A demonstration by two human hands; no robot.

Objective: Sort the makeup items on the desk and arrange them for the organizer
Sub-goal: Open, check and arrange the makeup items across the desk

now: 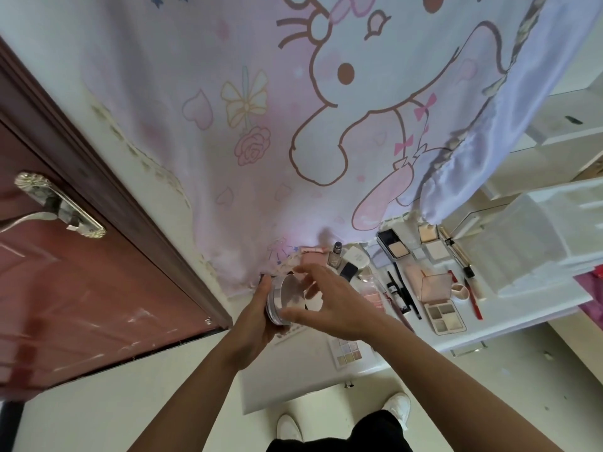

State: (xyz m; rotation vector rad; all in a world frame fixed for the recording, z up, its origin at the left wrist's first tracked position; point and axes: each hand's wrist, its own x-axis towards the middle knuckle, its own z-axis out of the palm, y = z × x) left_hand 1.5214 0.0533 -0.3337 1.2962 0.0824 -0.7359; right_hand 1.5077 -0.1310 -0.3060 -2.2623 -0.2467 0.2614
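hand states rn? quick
Left hand: holds the round powder jar from the side.
Right hand: thumb and fingers curled round the same jar's rim.

I am finding the right hand (329, 298) covering part of the round jar (288, 295); the palette (349, 349) under its wrist is showing only partly.

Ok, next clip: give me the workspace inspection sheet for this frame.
Surface: white desk, crowded with makeup.
Job's things: round clear jar, held above the desk; white plastic organizer at right; four-pan eyeshadow palette, black powder compact and red pencil lying loose.
Clutter: nothing seen beyond makeup.
Hands: left hand grips the jar's side; right hand spans its top with thumb and fingers.
Cables: nothing seen.
Surroundings: cartoon-rabbit printed cloth behind; reddish-brown door at left.
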